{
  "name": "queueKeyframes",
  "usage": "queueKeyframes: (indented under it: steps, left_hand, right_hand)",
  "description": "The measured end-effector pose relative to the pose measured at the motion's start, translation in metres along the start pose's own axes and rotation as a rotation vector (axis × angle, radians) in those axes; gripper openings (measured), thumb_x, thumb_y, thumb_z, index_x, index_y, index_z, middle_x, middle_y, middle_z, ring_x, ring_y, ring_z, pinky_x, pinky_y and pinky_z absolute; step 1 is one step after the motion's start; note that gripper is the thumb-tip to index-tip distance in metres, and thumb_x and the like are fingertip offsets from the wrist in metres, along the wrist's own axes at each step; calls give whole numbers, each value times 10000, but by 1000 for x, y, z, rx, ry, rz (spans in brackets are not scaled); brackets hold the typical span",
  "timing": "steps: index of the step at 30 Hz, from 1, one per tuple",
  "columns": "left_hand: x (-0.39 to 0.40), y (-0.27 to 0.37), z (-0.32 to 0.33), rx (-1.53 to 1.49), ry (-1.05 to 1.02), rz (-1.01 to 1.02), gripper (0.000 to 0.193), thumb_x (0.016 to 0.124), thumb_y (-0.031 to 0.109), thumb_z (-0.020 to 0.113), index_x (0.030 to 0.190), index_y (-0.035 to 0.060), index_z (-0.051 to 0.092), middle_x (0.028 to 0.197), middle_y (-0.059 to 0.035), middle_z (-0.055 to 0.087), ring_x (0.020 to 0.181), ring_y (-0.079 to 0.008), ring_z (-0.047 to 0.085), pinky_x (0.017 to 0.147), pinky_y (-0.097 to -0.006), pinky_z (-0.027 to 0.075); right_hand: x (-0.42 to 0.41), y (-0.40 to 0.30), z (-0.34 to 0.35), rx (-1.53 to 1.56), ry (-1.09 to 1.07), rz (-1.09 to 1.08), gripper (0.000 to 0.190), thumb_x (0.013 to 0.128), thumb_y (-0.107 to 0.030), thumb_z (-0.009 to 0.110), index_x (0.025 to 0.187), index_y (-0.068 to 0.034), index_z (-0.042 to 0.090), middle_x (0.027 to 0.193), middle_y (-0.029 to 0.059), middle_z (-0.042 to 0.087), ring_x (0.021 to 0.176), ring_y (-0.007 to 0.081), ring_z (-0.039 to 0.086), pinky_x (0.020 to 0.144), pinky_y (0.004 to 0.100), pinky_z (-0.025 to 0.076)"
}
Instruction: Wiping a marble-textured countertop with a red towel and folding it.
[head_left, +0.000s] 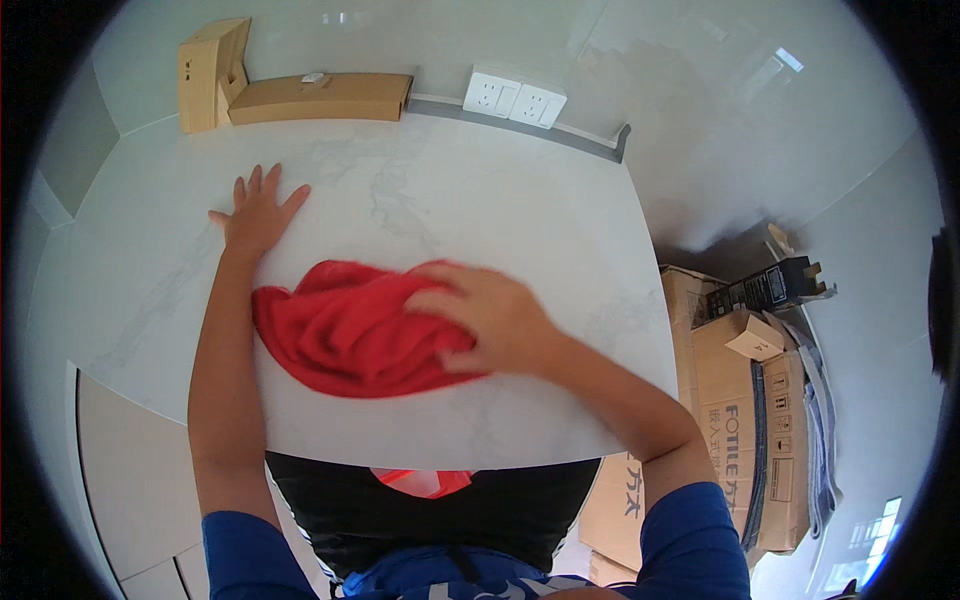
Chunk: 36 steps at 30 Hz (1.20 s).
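Observation:
A crumpled red cloth lies spread over the middle of the white marbled countertop. My right hand grips the cloth's right side; its fingers are slightly blurred and press into the folds. Palm down on the counter, my left hand rests with its fingers spread and holds nothing. It is beyond the cloth's upper left side, and the left forearm runs along the cloth's left edge.
Two cardboard boxes stand against the back wall at the left. White wall sockets sit above a grey strip. To the right of the counter are stacked large cartons, a black box and folded grey material.

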<state>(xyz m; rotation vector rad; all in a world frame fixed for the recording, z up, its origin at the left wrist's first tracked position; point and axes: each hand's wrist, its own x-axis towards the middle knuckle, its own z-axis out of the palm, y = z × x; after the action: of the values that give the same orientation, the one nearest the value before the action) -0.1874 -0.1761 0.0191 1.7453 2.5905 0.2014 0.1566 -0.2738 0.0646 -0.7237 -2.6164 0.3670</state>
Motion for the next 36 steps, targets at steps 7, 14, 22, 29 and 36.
queueKeyframes:
  steps: [7,14,22,29,36]
  left_hand:
    - [-6,7,-6,-11,-30,-16,801,901,729,404,1546,265,302,1639,-32,205,1513,-280,151,1079,-779,88]
    - [-5,9,-6,-3,-40,-8,788,915,718,391,1550,262,293,1642,-22,188,1518,-263,131,1084,-782,96]
    - [-4,8,-6,21,-38,-11,787,914,722,386,1547,262,300,1639,-19,200,1517,-264,137,1082,-784,100]
    - [-1,6,0,-2,-17,-2,812,893,740,410,1542,261,316,1638,-33,208,1514,-284,154,1076,-780,83]
    - [2,8,3,-15,-12,8,821,888,743,415,1546,263,305,1639,-35,205,1513,-281,156,1068,-789,86]
  right_hand:
    - [-49,150,-75,-468,289,662,541,662,-307,770,1134,-95,610,1008,135,689,986,354,623,860,463,508]
    - [-85,196,-80,-678,494,815,473,696,-323,743,1068,-59,618,1027,149,665,997,352,622,877,461,501]
    - [-26,91,-36,-312,254,262,475,632,-241,796,1025,-71,590,1060,136,620,998,321,598,862,405,489]
    - [-17,-46,14,-103,-12,-189,536,571,-321,862,1009,-154,603,1171,79,591,1212,295,521,1037,548,388]
    - [-7,21,-7,-118,64,82,573,580,-234,861,1086,-158,603,1161,78,625,1147,293,577,975,434,462]
